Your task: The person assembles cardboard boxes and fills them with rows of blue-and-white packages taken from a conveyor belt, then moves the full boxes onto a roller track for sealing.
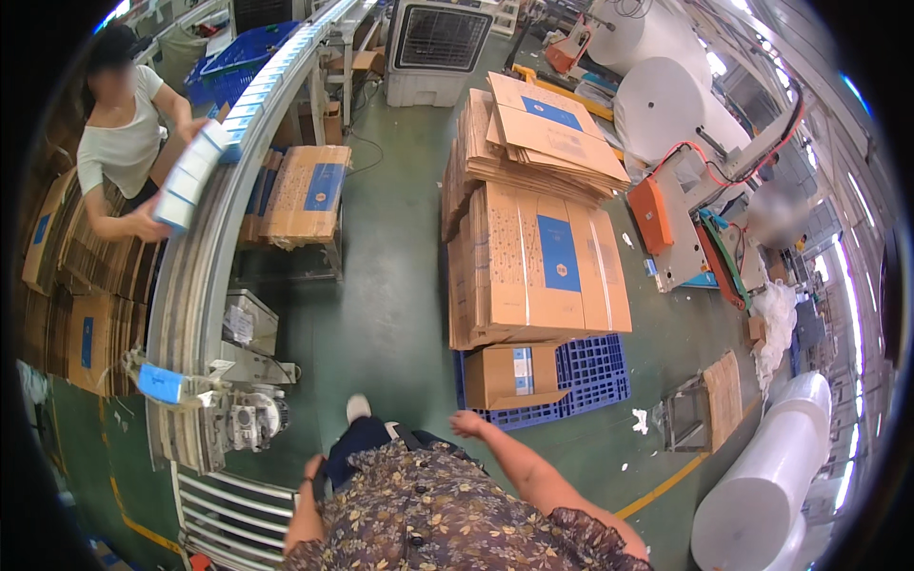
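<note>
My right hand hangs beside my body with its fingers loosely stretched and nothing in them. Nearest to it is a small open cardboard carton, with a blue-and-white label, on a blue plastic pallet. Behind that carton, a tall bundle of strapped flat cartons rests on the same pallet, with loose flat cartons piled on top. My left hand is low by my left thigh; its fingers are mostly hidden. Neither hand touches the cartons.
A conveyor runs along the left, carrying white-and-blue packs. Across it a co-worker holds a row of packs. A motor juts from its near end. White rolls lie at right, near a machine.
</note>
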### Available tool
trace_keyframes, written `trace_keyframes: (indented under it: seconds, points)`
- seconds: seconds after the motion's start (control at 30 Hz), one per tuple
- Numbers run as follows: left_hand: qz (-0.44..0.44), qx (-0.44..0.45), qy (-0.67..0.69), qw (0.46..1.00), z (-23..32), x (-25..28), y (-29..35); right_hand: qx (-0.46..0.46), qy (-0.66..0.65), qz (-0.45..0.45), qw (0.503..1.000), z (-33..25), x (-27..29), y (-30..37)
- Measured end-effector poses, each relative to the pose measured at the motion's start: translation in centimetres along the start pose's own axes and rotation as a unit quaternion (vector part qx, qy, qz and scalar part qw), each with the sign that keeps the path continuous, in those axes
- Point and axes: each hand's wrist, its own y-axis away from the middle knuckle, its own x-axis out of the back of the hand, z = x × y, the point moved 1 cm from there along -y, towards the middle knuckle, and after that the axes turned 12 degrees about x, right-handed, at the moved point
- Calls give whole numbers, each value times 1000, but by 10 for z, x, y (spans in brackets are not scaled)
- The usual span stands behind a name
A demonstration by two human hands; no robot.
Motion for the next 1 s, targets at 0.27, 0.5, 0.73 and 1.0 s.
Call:
trace_keyframes:
  seconds: [0.27, 0.5, 0.73, 1.0]
  points:
    - [152, 117, 158, 969, 159, 92, -128, 345, 10, -70, 936, -225, 120, -54]
    - [28, 12, -279, 960, 276, 56, -244, 467, 231, 492, 697, -403, 393, -140]
    - [166, -52, -292, 940, 507, 173, -251, 375, 456, 521, 616, -477, 530, -167]
    - [132, -84, 162, 974, 615, 153, -296, 300, 550, 420, 656, -517, 594, -209]
